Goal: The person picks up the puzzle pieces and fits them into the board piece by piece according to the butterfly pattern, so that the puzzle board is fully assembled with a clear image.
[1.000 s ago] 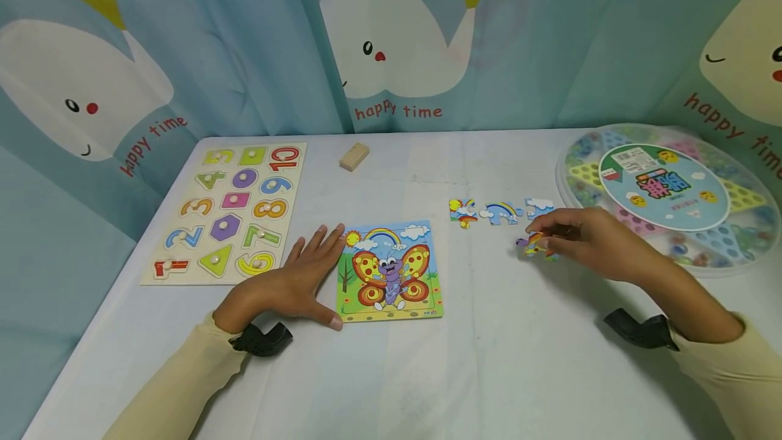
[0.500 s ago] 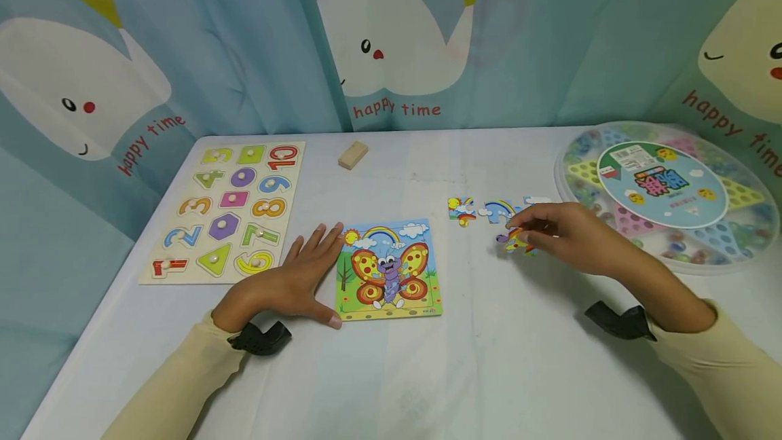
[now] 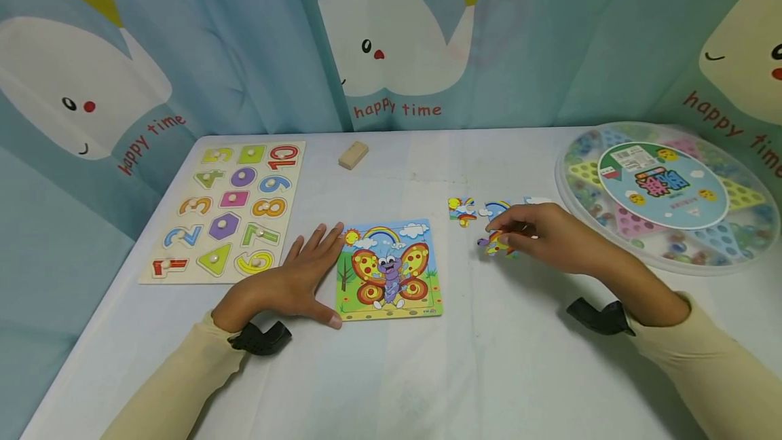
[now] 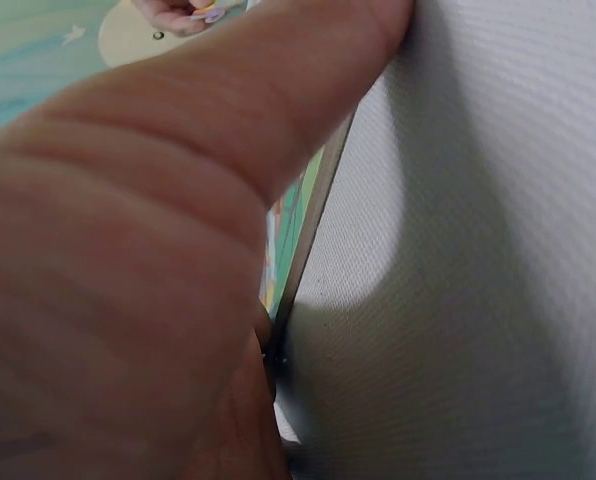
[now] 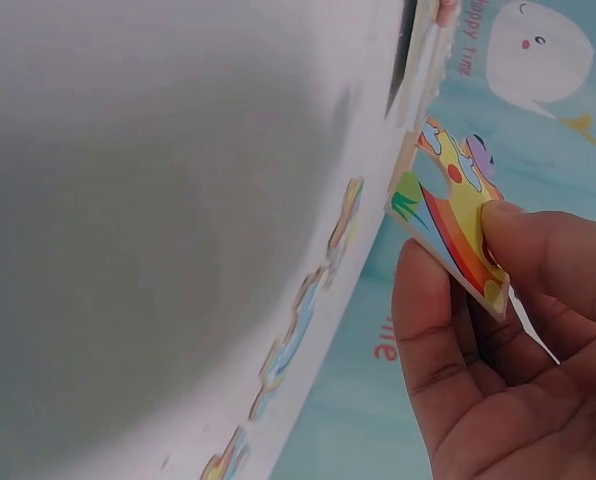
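My right hand [image 3: 552, 240] pinches a colourful jigsaw puzzle piece [image 5: 463, 215] between thumb and fingers, lifted above the table. The piece shows yellow, red and a purple bit, seen close in the right wrist view. Behind it, a sun puzzle piece [image 3: 461, 209] and a rainbow puzzle piece [image 3: 495, 208] lie in a row, along with a cloud puzzle piece [image 3: 537, 200] partly covered by the hand. Fingers spread, my left hand [image 3: 292, 290] rests on the table against the left edge of a square butterfly puzzle board [image 3: 391, 277].
A wooden number-and-shape board [image 3: 201, 243] lies at the left. Toward the back is a small wooden block [image 3: 353, 155]. A round clear case of beads [image 3: 662, 189] occupies the back right. A blue whale-print curtain [image 3: 256, 53] hangs behind the table.
My right hand has moved left with the pinched puzzle piece, toward the butterfly board, passing in front of the loose pieces. My left hand and the board have stayed in place.
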Tool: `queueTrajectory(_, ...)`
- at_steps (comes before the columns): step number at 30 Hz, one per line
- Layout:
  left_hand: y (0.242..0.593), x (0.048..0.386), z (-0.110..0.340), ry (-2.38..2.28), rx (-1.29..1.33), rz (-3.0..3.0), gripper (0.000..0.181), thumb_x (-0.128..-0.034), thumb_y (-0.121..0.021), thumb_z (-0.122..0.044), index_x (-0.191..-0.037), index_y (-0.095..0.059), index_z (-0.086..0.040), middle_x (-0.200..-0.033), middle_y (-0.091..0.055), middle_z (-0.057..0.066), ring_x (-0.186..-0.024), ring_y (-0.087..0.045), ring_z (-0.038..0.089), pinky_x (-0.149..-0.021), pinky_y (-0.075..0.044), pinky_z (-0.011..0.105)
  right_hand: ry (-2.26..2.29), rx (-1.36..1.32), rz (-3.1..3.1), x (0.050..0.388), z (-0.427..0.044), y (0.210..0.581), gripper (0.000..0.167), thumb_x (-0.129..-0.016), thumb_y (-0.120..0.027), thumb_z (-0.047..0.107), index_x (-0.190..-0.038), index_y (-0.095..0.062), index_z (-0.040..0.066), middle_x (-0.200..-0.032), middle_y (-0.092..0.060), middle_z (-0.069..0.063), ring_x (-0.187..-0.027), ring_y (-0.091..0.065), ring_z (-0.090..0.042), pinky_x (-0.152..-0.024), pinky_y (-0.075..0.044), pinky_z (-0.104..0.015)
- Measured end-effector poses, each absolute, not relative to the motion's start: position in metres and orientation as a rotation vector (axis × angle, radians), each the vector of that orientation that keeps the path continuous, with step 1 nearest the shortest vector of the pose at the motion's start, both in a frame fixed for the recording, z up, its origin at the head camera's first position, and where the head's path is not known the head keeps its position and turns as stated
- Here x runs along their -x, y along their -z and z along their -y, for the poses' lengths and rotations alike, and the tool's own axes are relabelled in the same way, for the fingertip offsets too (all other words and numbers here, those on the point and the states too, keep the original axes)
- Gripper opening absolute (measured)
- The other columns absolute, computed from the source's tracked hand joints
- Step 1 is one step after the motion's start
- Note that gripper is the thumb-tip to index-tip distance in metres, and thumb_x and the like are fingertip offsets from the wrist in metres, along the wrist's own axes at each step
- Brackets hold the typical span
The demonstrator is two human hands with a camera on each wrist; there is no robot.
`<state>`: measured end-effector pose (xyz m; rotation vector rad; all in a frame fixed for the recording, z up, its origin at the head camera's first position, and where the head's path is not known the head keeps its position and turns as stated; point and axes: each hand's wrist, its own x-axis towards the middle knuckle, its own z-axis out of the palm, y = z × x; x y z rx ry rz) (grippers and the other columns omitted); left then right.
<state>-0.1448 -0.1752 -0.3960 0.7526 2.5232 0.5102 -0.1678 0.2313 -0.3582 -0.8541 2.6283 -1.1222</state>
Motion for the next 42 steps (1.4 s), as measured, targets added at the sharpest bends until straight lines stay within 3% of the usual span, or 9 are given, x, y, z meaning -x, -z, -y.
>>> queueTrajectory(22,0.395,0.145,0.175,-0.501,-0.774,-2.524,0.131,-0.0674,-0.084,-0.053,-0.156,0.001,-0.008,-0.162,0.013,0.004,-0.145,0.02,0.026,-0.113,0.011,0.053,1.177,0.971,-2.561,0.175,-0.197,0.357,0.019,-0.089,-0.065,-0.007,-0.104,-0.07,0.002,-0.094,-0.069,0.0,-0.072,-0.063,-0.014,-0.064,-0.051,-0.025)
queueTrajectory(42,0.395,0.145,0.176,-0.493,-0.767,-2.519,0.132,-0.0664,-0.083,-0.057,-0.156,0.001,-0.008,-0.162,0.014,0.004,-0.145,0.02,0.026,-0.113,0.011,0.053,1.104,0.98,-2.432,0.181,-0.153,0.354,0.019,-0.092,-0.061,-0.004,-0.107,-0.07,0.003,-0.101,-0.069,-0.001,-0.077,-0.063,-0.012,-0.068,-0.053,-0.031)
